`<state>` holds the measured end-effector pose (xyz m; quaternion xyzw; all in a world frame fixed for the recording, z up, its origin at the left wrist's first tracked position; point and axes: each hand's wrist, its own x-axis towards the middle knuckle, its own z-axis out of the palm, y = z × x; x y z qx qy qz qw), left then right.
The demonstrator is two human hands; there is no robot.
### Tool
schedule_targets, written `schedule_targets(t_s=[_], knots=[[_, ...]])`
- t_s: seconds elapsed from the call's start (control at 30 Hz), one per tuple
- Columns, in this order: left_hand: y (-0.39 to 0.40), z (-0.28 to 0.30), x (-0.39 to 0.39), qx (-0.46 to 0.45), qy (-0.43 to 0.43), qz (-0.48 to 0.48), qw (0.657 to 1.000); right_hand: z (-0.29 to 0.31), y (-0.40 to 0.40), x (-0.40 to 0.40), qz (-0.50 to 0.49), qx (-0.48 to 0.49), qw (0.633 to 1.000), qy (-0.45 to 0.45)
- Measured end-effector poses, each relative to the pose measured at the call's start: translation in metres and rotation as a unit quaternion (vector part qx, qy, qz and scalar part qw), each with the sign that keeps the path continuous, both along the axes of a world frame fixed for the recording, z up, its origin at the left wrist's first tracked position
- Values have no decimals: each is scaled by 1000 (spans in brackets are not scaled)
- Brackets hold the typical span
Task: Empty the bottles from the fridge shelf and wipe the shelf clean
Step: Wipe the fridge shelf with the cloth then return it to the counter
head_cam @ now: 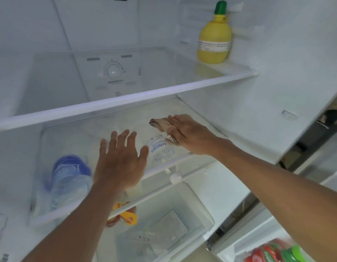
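Note:
My right hand (188, 135) lies flat on a brownish cloth (158, 122) and presses it onto the glass of the middle fridge shelf (126, 118), right of centre. My left hand (120, 159) hovers open with spread fingers over the shelf's front. A clear water bottle with blue lettering (160, 150) shows between the two hands and appears to lie under the glass. A second water bottle with a blue label (69, 178) lies on its side at the left; I cannot tell whether it rests on or below the glass.
A yellow lemon-shaped bottle with a green cap (214, 40) stands on the upper glass shelf (126, 100) at the back right. Below are a clear drawer (173, 220) and a yellow and red packet (126, 214). Red and green packages (273, 252) sit in the door at bottom right.

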<state>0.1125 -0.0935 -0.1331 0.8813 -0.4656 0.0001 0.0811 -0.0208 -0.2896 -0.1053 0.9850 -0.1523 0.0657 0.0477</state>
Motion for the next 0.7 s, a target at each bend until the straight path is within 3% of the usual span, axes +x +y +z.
schedule_targets(t_s=[0.23,0.37,0.5,0.7], knots=[[-2,2,-2,0,-1,3,1000,6,-44,69,-137,21,990,28],[-2,3,-1,2,20,7,1000,0,9,37,-30,7,999,9],[0,3,-1,3,18,6,1000,12,26,0,-24,24,999,11],[-2,2,-3,2,20,10,1000,3,-57,72,-120,4,991,54]])
